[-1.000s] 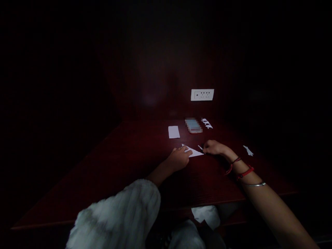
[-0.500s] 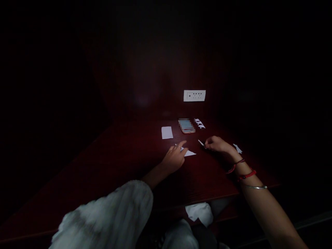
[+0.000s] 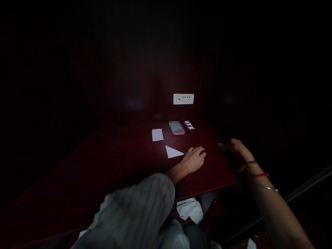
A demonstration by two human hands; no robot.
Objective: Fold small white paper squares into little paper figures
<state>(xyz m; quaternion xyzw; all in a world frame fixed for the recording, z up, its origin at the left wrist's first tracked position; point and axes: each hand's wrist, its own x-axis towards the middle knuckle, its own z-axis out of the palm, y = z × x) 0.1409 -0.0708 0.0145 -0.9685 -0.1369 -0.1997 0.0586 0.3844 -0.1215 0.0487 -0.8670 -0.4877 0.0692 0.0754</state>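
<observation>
My left hand (image 3: pixel 194 159) rests palm down on the dark red table (image 3: pixel 124 162), fingers loosely spread and holding nothing visible. Its back edge meets the tip of a white paper triangle (image 3: pixel 173 152). Farther right, my right hand (image 3: pixel 236 146) is low over the table's right side, fingers pinched at a small, thin pale piece (image 3: pixel 221 147). Darkness and the hand hide much of that piece, so I cannot make out its kind. A white paper rectangle (image 3: pixel 157 135) lies flat beyond the triangle.
A pixelated phone-like object (image 3: pixel 176 128) lies toward the back, beside a zigzag-folded white paper (image 3: pixel 189 125). A white socket panel (image 3: pixel 183 99) is on the wall behind. Crumpled white material (image 3: pixel 190 210) sits below the table's front edge.
My left hand has come off the paper triangle and shifted right, uncovering it. My right hand has moved right with the small piece, toward where a white scrap lay. The view has turned right.
</observation>
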